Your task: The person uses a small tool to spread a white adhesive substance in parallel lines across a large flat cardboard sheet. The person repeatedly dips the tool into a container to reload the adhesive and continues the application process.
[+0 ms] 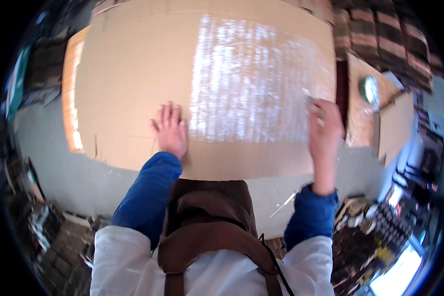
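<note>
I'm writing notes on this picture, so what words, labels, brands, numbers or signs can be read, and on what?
No readable text in view.
Large cardboard sheet: nothing legible.
Clear film: glare, nothing legible.
Green roll: too small to read.
Banded bundles: too blurred.

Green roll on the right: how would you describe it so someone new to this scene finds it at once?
Start at the large cardboard sheet across the upper middle. Just past its right edge lies a smaller brown board, with the green roll on it. Its round, shiny green form stands out from the flat brown cardboard around it.
</note>
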Tool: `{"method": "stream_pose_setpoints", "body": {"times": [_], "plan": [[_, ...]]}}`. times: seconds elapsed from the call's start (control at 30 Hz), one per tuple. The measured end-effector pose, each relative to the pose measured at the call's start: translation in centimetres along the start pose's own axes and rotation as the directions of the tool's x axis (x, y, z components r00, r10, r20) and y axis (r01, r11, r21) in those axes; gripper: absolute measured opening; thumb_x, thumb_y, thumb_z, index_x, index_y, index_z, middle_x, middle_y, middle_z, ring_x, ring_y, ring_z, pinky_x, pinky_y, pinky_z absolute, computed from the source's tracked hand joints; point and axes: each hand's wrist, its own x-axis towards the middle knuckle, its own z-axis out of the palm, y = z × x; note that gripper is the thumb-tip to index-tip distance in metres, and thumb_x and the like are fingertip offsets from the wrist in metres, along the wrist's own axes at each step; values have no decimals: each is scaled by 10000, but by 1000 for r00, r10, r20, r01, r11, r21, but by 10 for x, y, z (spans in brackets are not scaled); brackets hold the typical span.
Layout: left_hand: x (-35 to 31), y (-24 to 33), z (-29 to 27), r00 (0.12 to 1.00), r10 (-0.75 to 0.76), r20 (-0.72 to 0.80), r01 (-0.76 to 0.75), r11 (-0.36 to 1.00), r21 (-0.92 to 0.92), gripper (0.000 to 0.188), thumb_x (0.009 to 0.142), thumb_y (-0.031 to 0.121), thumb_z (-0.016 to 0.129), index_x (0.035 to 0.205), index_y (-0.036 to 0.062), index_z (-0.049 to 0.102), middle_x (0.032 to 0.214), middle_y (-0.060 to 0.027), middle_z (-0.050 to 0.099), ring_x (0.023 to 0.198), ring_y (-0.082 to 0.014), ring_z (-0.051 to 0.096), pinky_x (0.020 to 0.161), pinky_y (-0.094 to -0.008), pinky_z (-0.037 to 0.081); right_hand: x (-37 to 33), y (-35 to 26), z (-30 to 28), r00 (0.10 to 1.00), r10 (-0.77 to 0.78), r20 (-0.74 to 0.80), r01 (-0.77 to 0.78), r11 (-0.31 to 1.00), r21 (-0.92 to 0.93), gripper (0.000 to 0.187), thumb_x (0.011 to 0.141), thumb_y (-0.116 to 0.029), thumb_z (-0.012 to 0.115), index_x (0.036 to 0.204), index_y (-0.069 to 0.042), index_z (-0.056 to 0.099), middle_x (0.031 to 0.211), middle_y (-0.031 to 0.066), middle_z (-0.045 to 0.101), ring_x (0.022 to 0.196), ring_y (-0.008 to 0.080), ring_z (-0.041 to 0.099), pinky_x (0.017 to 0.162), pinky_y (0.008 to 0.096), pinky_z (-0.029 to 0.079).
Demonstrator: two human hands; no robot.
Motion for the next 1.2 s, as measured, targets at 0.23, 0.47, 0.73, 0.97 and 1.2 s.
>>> {"method": "stream_pose_setpoints", "body": {"times": [0.23, 0.47, 0.73, 0.97, 1.2], "plan": [[3, 4, -12, 994, -33, 106, 31, 999, 17, 514, 1003, 324, 460, 1490, 176, 387, 1617, -63, 248, 1505, -274, 175, 1158, -669, 136, -8, -138, -131, -2, -921, -390, 915, 156, -372, 336, 1077, -356, 262, 885, -139, 432, 567, -14, 461, 472, 100, 408, 504, 297, 372], [1, 6, -12, 1000, -16, 22, 19, 994, -111, 476, 980, 284, 507, 1434, 161, 438, 1580, -86, 303, 1483, -295, 219, 1140, -666, 150, -12, -175, -118, -154, -918, -366, 941, -22, -339, 331, 1062, -346, 304, 846, -138, 444, 554, -26, 463, 466, 92, 409, 505, 272, 371], [2, 7, -16, 998, -24, 54, 29, 994, -101, 475, 985, 283, 495, 1440, 161, 431, 1587, -81, 291, 1488, -296, 207, 1141, -672, 145, -17, -181, -118, -184, -917, -354, 944, -64, -324, 330, 1044, -335, 353, 802, -137, 457, 539, -40, 465, 459, 82, 411, 507, 244, 371], [1, 5, -10, 1000, -3, 17, 5, 996, -91, 472, 989, 289, 483, 1440, 161, 431, 1588, -81, 291, 1489, -293, 206, 1143, -673, 146, -18, -181, -119, -182, -914, -363, 950, -68, -305, 335, 1029, -325, 396, 763, -136, 469, 526, -52, 466, 453, 74, 412, 508, 219, 370], [1, 4, -13, 999, -10, 30, 13, 995, -95, 476, 990, 289, 478, 1445, 159, 425, 1591, -82, 285, 1491, -294, 200, 1148, -668, 138, -19, -182, -120, -175, -911, -373, 957, -69, -280, 344, 1014, -315, 438, 724, -135, 481, 512, -64, 468, 447, 65, 413, 509, 194, 370]]}}
